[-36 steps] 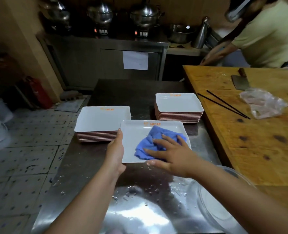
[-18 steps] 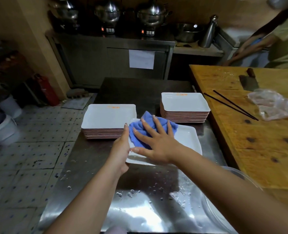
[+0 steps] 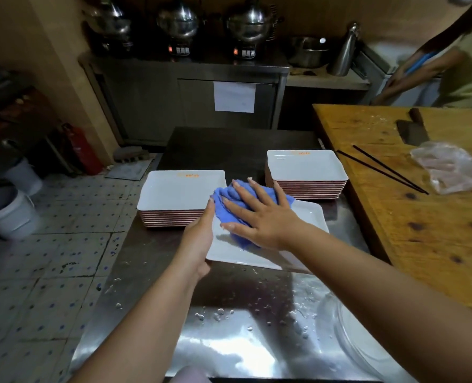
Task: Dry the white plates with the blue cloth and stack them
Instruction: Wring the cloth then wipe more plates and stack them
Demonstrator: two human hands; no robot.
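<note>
A white rectangular plate point(image 3: 306, 230) lies on the wet steel table point(image 3: 229, 299) in front of me. My left hand point(image 3: 199, 239) grips its left edge. My right hand point(image 3: 259, 217) lies flat, fingers spread, pressing the crumpled blue cloth point(image 3: 229, 197) onto the plate's far left part. One stack of white plates point(image 3: 179, 192) stands just behind my left hand. A second stack of white plates point(image 3: 305, 170) stands behind the plate to the right.
A wooden table point(image 3: 423, 230) on the right carries a cleaver point(image 3: 411, 131), black chopsticks point(image 3: 381, 170) and a plastic bag point(image 3: 450, 167). A clear bowl point(image 3: 353, 341) sits at the near right. Another person point(image 3: 450, 64) works at the back right. White buckets point(image 3: 11, 214) stand on the floor, left.
My right hand has slid the blue cloth from the plate's middle to its far left part. The left hand keeps hold of the plate's left edge.
</note>
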